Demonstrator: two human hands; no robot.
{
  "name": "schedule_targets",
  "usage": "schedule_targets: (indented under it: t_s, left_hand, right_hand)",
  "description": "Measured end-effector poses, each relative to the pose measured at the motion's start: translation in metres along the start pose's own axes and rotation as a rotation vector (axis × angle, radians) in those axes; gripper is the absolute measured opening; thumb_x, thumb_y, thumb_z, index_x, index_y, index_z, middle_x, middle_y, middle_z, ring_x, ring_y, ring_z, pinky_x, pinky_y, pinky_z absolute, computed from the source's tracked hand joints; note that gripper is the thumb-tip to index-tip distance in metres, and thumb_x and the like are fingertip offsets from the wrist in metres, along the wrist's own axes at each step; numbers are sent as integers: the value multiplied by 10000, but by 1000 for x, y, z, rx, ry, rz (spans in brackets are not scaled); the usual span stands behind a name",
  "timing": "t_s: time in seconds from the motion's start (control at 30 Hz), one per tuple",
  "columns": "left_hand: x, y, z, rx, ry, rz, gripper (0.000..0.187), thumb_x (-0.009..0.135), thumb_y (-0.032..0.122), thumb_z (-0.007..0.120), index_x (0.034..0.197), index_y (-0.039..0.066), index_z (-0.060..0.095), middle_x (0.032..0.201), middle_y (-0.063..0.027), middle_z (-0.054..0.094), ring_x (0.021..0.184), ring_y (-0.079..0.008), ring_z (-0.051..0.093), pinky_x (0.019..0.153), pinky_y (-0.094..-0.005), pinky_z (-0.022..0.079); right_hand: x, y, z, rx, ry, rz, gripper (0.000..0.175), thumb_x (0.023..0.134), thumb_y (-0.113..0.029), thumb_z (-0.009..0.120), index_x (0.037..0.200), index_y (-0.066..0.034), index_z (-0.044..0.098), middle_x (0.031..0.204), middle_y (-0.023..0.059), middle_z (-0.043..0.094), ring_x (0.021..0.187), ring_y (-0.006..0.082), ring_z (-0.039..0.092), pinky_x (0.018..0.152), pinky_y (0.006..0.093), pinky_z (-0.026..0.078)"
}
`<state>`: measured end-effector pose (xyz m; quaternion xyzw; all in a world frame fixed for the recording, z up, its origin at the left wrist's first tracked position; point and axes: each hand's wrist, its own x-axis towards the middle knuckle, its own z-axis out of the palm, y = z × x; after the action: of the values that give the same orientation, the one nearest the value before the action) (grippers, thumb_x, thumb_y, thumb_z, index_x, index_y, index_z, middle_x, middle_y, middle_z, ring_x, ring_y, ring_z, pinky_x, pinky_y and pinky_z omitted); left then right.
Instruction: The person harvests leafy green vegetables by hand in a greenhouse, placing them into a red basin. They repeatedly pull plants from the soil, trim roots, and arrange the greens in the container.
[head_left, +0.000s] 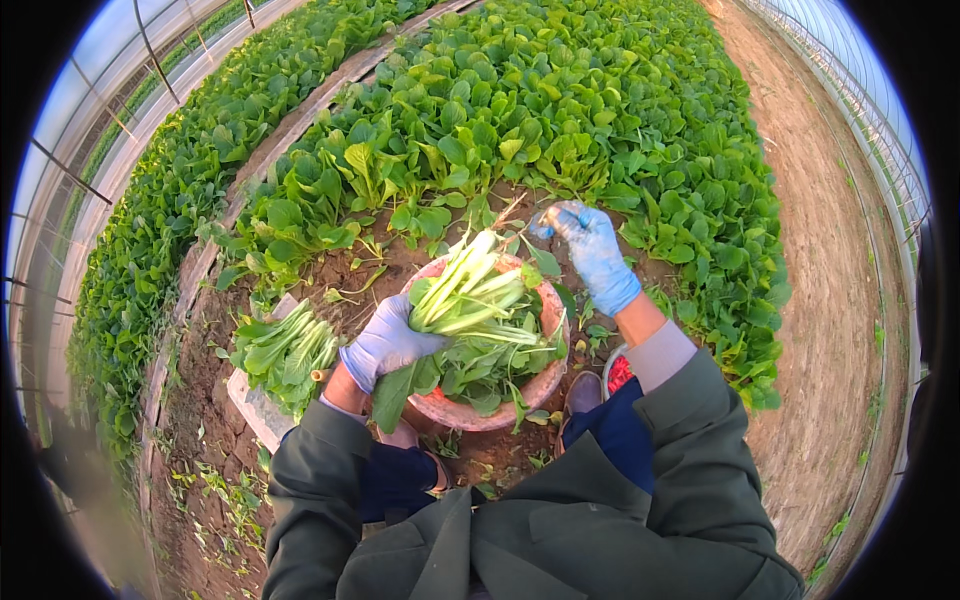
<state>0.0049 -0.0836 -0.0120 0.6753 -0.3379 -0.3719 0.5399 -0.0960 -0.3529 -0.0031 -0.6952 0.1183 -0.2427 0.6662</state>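
My left hand (390, 337), in a pale thin glove, grips a bunch of leafy greens (469, 292) by the leaf side. The pale stems point up and away from me, and a thin brown root (510, 211) sticks out beyond them. Under the bunch stands a round pinkish plastic basin (551, 379) with loose green leaves (487, 371) in it. My right hand (589, 244), in a dirt-stained blue glove, is raised right of the stem ends, apart from them. Its fingers are curled, and whether something small is pinched there I cannot tell.
On a pale crate or board (255, 409) at the left lies a pile of cut greens (285, 352). A small container of red items (619, 371) stands by my right foot (583, 391). Dense leafy plants (540, 97) grow ahead, with a dirt path (795, 225) at the right.
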Motion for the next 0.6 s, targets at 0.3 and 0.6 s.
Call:
schedule_targets:
  t_s: [0.3,0.6]
  left_hand:
    - [-2,1,-2,-58,-212,-79,499,727,-25,775,1199,5,616,1136,-32,674,1022,-94,590,942,-280,462]
    - [5,-2,-1,26,120,-121,517,701,-48,769,1182,-13,583,1083,-58,675,953,-110,619,857,-289,512]
  right_hand:
    - [-7,11,2,-12,-460,278,308,903,-179,675,1146,6,633,1019,82,689,883,135,647,790,286,532]
    - [0,5,-7,1,-302,95,362,944,-209,618,1215,23,557,1118,96,657,944,164,630,874,320,520]
